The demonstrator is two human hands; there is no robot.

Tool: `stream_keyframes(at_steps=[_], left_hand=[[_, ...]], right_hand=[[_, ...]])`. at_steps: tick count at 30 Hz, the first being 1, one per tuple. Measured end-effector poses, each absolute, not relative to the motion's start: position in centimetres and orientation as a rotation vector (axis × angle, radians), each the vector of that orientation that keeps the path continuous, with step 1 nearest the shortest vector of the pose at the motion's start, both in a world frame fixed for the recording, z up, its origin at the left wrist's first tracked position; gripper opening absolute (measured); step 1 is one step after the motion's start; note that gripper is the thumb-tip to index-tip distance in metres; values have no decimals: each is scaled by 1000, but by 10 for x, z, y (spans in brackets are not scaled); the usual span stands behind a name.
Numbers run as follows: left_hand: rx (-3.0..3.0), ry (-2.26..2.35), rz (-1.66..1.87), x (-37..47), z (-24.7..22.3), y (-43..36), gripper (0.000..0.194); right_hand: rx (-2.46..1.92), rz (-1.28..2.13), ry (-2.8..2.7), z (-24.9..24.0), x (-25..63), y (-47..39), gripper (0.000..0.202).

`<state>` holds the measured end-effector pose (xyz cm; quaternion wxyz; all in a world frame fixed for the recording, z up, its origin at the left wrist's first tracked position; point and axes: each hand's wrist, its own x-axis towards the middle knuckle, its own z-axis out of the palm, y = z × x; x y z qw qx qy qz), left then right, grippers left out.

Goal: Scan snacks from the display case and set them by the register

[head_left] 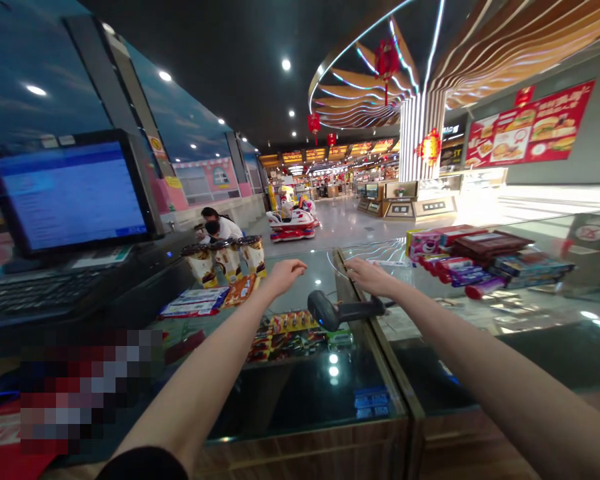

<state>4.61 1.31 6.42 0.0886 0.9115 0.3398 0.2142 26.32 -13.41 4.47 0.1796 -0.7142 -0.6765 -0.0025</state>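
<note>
I hold both forearms out over the glass worktop [280, 407], my left hand [286, 275] and right hand [371, 276] set apart on either side of the metal strip [386, 360] that runs from its near edge toward its far edge. The fingers of my left hand are loosely bent and free, pointing inward; those of my right are parted a little and just as free, close to the far end of the strip. Whether either hand touches the glass I can't tell. The black scanner [325, 311] lies nearer me than my hands, its head left of the strip, a small blue light showing, its handle stretching across the strip to the right. Toward the worktop's left end I have three patterned cups [227, 261] in a row, with a blue-and-white packet [195, 302] and an orange packet [241, 291] in front of them. Farther left are the lit monitor [73, 193] and the keyboard [35, 293]. Over on the right part, near the far edge, sit a pink box [423, 245], brown packs [493, 245] and purple tubes [485, 288]. Under the glass I see colourful packets [300, 340]. Past the far edge are a person in white [227, 229] and a red-and-white ride [293, 223].
</note>
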Motion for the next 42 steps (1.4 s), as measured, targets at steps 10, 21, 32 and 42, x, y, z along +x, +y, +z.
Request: stream_keyframes(at_steps=[10, 21, 32, 42], left_hand=[[2595, 725, 504, 94, 46, 35, 37], [2514, 507, 516, 122, 10, 55, 39], [2582, 552, 633, 123, -3, 50, 46], [2596, 553, 614, 127, -7, 51, 49]], right_hand=[[-2196, 42, -1699, 11, 346, -134, 43], [-2423, -74, -1446, -30, 398, -134, 50], [-2321, 56, -1648, -23, 378, -141, 53], [-2021, 280, -1665, -17, 360, -135, 51]])
